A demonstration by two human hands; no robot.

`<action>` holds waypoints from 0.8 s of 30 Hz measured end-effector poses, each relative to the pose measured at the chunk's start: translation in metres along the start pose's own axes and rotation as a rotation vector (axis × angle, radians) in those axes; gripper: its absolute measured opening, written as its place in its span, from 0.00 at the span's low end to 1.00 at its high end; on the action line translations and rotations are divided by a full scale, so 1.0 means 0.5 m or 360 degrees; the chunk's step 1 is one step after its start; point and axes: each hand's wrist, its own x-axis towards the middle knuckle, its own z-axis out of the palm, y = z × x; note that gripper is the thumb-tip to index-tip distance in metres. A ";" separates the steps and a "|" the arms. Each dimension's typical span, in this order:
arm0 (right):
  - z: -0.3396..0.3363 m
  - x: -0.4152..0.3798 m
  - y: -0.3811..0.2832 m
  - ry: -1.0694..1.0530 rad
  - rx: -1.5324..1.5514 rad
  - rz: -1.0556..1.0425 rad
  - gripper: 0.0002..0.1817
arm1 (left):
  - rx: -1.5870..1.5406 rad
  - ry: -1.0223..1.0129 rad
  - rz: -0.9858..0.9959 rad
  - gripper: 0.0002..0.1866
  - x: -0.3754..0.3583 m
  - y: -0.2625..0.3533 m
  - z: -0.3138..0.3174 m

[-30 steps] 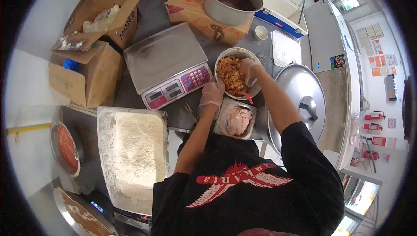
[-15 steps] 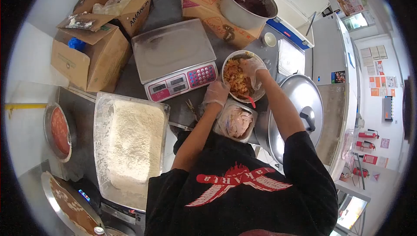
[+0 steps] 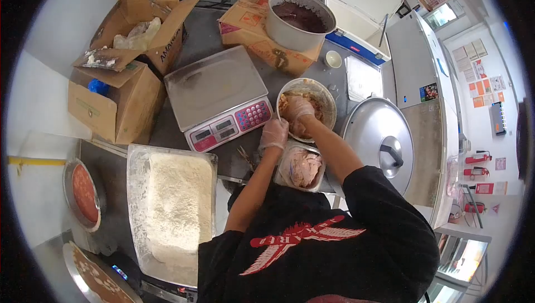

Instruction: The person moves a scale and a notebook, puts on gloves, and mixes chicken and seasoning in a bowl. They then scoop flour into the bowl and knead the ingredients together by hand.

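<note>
My right hand (image 3: 300,108), in a clear plastic glove, is down inside a round bowl (image 3: 332,101). Its fingers are sunk in a chunky orange-brown food mixture (image 3: 284,104) and hidden there. My left hand (image 3: 275,133), also gloved, grips the bowl's near-left rim with closed fingers. Just below the bowl sits a square container (image 3: 283,176) of pale pink raw meat (image 3: 304,166). Left of that, a tongs-like metal tool (image 3: 245,155) lies on the counter.
A digital scale (image 3: 214,91) stands left of the bowl, with a flour tub (image 3: 178,208) below it. At right is a large domed lid (image 3: 368,136). A pot (image 3: 273,21) rests on a cardboard box (image 3: 245,24). Open cartons (image 3: 139,102) stand far left.
My right hand has moved leftward and deeper into the mixture, and more of the bowl's inner wall shows at right. The red handle at the bowl's edge is out of sight. The view has shifted.
</note>
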 end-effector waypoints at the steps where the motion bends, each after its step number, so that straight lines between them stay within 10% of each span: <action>1: 0.018 0.038 0.023 -0.0229 -0.0347 -0.0371 0.25 | -0.0011 -0.0003 0.0012 0.22 -0.003 -0.004 -0.002; 3: 0.065 0.156 0.099 -0.0676 -0.1046 -0.1112 0.22 | 0.0021 0.0039 0.0024 0.22 -0.001 -0.002 -0.003; 5: -0.098 0.039 0.058 -0.0645 -0.0430 -0.0492 0.34 | 0.0004 0.0084 0.0040 0.21 0.001 -0.012 0.010; 12: -0.111 -0.023 -0.021 -0.0263 -0.0675 -0.0550 0.50 | -0.0098 0.0262 0.0148 0.20 -0.010 -0.012 0.017; 13: 0.041 0.062 0.026 0.0197 -0.0682 -0.0462 0.53 | -0.0072 0.0286 0.0110 0.21 -0.007 -0.006 0.008; 20: 0.075 0.092 0.041 0.0027 -0.0269 -0.0265 0.30 | 0.0011 0.0183 0.0364 0.20 0.020 -0.059 0.057; 24: -0.008 0.092 0.096 -0.0353 -0.0346 -0.0797 0.27 | -0.0115 0.0242 0.0151 0.23 -0.005 -0.009 0.009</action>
